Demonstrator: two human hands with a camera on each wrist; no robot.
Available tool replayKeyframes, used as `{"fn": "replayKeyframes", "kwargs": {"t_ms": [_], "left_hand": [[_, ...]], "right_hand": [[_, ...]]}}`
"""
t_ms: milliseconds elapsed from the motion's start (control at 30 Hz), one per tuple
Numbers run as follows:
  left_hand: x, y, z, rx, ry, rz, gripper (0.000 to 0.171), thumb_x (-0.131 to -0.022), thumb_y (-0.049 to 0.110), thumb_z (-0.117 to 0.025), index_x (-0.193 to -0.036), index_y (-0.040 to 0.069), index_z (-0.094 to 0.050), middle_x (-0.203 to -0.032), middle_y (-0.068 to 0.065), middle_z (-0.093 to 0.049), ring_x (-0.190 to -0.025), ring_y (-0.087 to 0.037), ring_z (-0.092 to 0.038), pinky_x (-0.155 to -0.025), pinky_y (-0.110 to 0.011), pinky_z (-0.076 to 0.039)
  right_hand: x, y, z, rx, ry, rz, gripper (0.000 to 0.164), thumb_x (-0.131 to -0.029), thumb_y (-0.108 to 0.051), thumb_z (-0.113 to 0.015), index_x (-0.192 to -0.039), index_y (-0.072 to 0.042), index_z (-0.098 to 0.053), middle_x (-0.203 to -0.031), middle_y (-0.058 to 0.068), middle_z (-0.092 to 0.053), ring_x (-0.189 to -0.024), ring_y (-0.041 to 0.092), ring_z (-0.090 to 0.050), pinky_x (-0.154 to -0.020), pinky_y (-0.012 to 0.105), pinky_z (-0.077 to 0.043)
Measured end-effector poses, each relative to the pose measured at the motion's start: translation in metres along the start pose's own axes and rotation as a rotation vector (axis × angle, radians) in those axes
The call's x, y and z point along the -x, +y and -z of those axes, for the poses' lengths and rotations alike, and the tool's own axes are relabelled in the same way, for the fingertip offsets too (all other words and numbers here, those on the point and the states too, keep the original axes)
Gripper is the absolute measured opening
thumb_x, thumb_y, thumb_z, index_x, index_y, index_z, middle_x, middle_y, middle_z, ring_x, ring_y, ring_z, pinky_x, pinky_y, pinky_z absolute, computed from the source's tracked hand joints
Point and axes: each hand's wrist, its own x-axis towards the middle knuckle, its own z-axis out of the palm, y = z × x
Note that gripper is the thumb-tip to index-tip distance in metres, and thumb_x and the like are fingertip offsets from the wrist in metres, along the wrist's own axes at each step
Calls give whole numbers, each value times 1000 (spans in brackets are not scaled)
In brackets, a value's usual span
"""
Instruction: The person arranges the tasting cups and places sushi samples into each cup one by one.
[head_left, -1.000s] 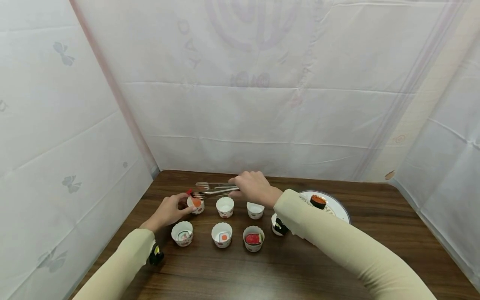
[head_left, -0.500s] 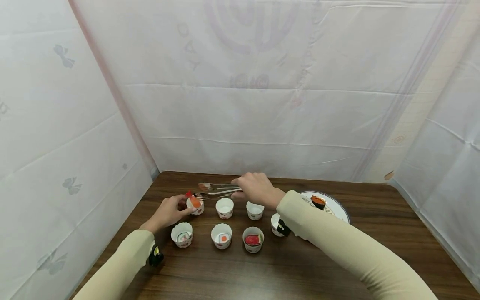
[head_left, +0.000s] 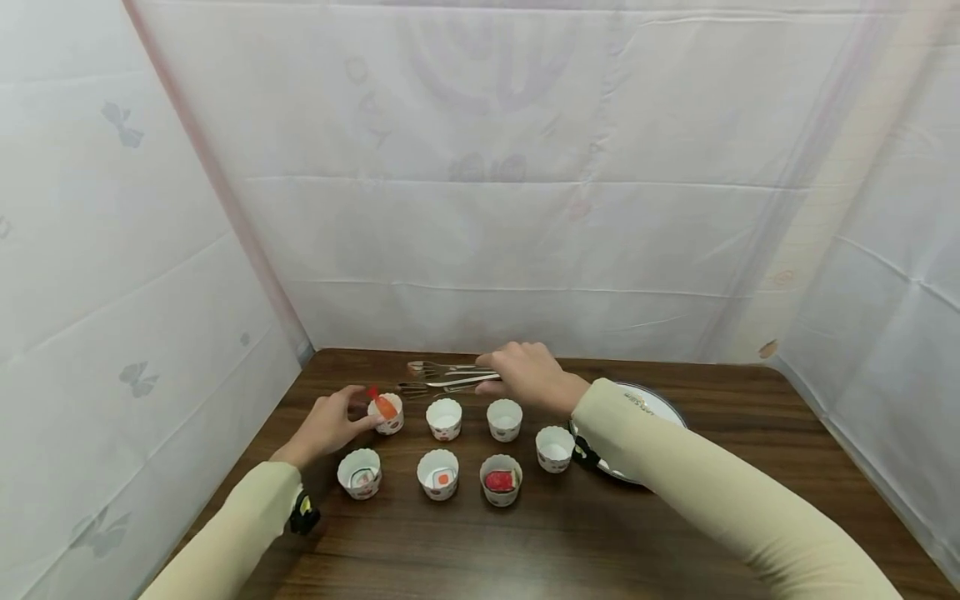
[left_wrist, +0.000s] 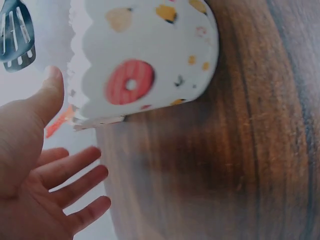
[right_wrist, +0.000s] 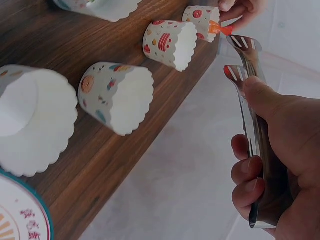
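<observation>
My right hand (head_left: 528, 375) grips metal serving tongs (right_wrist: 260, 130), their slotted tips apart with nothing between them. The tips point left, just right of the back-left paper cup (head_left: 388, 423). An orange piece with a red tail (head_left: 382, 404), like a shrimp sushi, leans at this cup's rim, the tail sticking up. My left hand (head_left: 327, 427) is right at the same cup, thumb in front and fingers behind. In the left wrist view the left fingers (left_wrist: 80, 175) are spread and loose beside the donut-printed cup (left_wrist: 140, 55).
Two paper cups (head_left: 445, 419) stand right of it in the back row. In front, cups hold a pale roll (head_left: 364, 477), an orange-centred roll (head_left: 442, 478) and a red-topped piece (head_left: 500, 481). Another cup (head_left: 555, 450) stands beside a blue-rimmed plate (head_left: 663, 404), partly behind the right sleeve.
My right hand and the tongs have moved right, away from the back-left cup. The left hand stays beside that cup. The roe-topped piece on the plate is now hidden behind the right sleeve.
</observation>
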Motion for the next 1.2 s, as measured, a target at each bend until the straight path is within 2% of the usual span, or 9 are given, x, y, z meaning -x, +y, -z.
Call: {"fn": "replayKeyframes", "kwargs": {"t_ms": [133,300,433,567,667,767,867,1067,1200], "left_hand": [[1,2,8,-22,79,-45,78,-94,35,-77,-147,-10,-42,-133,-33,-60,-116,-47,-62,-92,-60,-52],[0,9,12,-48,200,-121,77,-90,29,-82,-147,-8,-45,-136,-32,-57,-105,-44,-64,-85,-58,-53],[-2,23,11,-32,232,-182,74,-88,24,-84,-146,-6,-48,-137,-29,-57,-99,-39,-64,-83,-54,-53],[-6,37,10,-8,218,-222,72,-88,22,-84,-146,-4,-49,-134,-26,-60,-92,-33,-63,-78,-47,-52],[-9,46,8,17,194,-230,74,-88,25,-84,-147,-3,-49,-133,-24,-62,-78,-23,-59,-73,-40,-50],[-12,54,6,44,157,-230,75,-89,30,-83,-148,-1,-49,-132,-22,-63,-65,-13,-52,-67,-34,-48],[-15,59,3,56,114,-235,75,-89,31,-82,-149,0,-49,-132,-20,-64,-58,-9,-49,-62,-30,-48],[-20,66,-4,35,49,-249,66,-91,28,-81,-144,-1,-55,-125,-21,-68,-56,-9,-50,-62,-31,-49],[-23,70,-12,5,6,-247,63,-91,27,-80,-141,-3,-57,-123,-24,-69,-76,-24,-67,-77,-44,-57]], "right_hand": [[7,7,4,-4,0,-17,44,-98,-42,-70,-133,-16,-69,-115,6,-75,-91,25,-72,-56,40,-52],[15,18,8,35,-3,-33,44,-98,-46,-69,-133,-18,-70,-114,4,-75,-86,23,-72,-51,36,-49],[24,27,10,47,-13,-55,48,-97,-48,-69,-135,-18,-69,-116,5,-75,-87,24,-73,-46,33,-45],[34,37,12,50,12,-54,50,-96,-47,-71,-134,-16,-70,-117,7,-75,-89,26,-73,-44,33,-46],[42,45,14,60,30,-53,48,-96,-47,-71,-132,-15,-71,-112,7,-76,-83,25,-72,-44,33,-45],[51,52,15,57,35,-67,48,-96,-46,-71,-131,-15,-71,-107,7,-76,-76,23,-71,-41,30,-40],[61,59,16,53,40,-84,49,-96,-46,-71,-133,-14,-70,-105,8,-77,-72,21,-69,-40,28,-35],[81,72,15,35,35,-134,50,-95,-45,-72,-134,-14,-69,-107,8,-76,-65,17,-65,-38,27,-31],[95,81,14,27,42,-165,51,-95,-45,-73,-133,-13,-69,-109,8,-76,-68,17,-66,-38,27,-33]]}}
